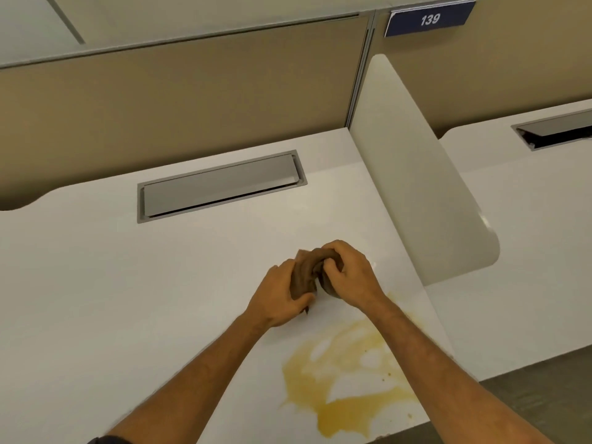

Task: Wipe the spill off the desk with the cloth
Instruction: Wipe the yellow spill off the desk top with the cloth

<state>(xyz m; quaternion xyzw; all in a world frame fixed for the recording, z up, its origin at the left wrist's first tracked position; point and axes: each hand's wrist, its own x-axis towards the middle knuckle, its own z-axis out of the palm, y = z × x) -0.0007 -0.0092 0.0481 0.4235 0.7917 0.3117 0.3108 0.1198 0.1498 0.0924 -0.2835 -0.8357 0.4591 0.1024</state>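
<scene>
Bunching the brown cloth between my left hand and right hand, both gripping it beyond the yellow spill, I risk my forearms dragging through it and smearing the desk.

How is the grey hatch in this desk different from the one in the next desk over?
The near hatch lies almost shut, its grey lid nearly flat; the neighbouring hatch is propped open over a dark gap. The near one shows whole; the other is cut off by the picture's edge. Both are grey, rectangular, set into white desktops.

White desk, yellow spill near its edge.
</scene>
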